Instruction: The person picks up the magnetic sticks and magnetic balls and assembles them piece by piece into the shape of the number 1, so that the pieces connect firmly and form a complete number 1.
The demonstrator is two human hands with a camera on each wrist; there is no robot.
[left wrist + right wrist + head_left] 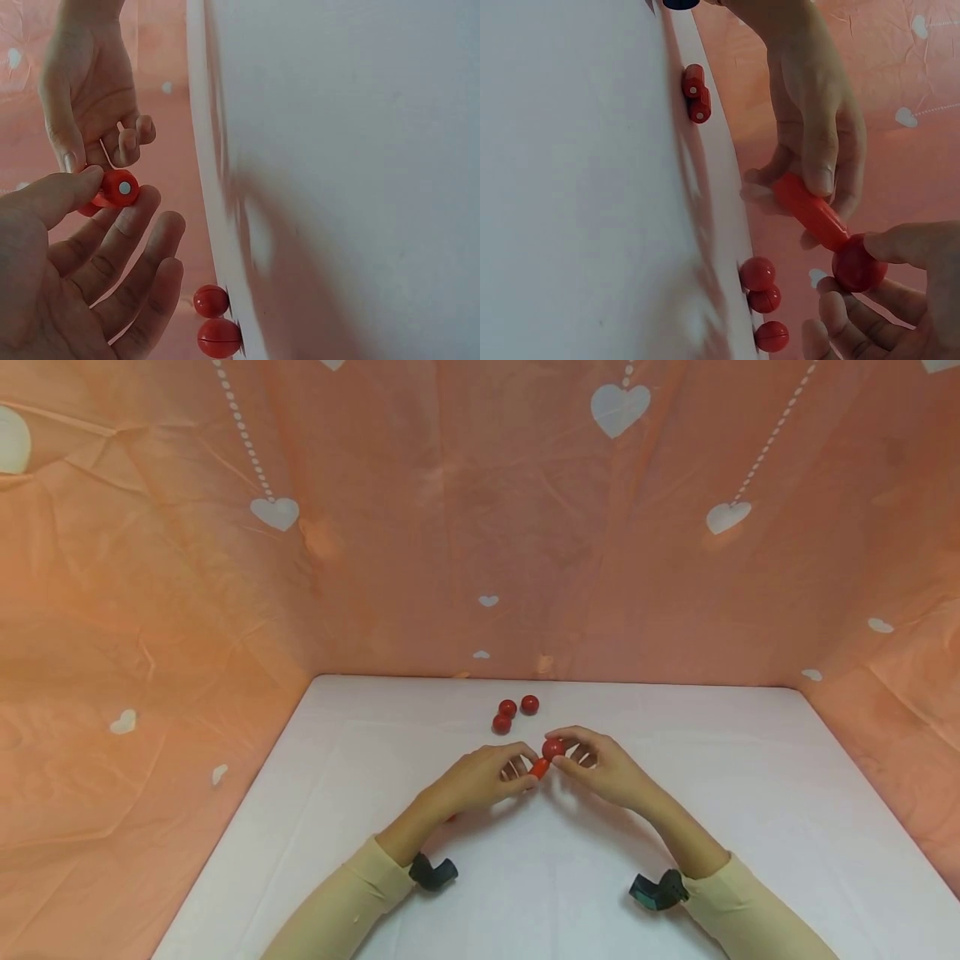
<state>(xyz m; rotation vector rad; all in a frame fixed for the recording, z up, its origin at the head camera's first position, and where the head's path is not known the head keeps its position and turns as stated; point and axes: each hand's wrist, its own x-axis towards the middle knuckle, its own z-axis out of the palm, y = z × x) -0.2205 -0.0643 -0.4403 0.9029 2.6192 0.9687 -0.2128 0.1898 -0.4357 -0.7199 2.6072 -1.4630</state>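
Red rod [811, 213] is pinched by the left hand [480, 778], its long axis aimed at the red ball [859, 264] pinched at its far end by the right hand [609, 770].

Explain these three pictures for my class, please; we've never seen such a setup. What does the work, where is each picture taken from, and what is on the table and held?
There is no robot here: a person works with two bare hands. The wide picture comes from a head-worn camera looking forward and down. The other two come from cameras worn on the wrists, the dark curved devices below the hands, each watching its own hand's work.

On the white-covered table lie three glossy red balls and, clearest in the right wrist picture, two short red rods.

The left hand pinches an orange-red rod; the right hand holds a glossy red ball against its end. Whether they are joined, I cannot tell.
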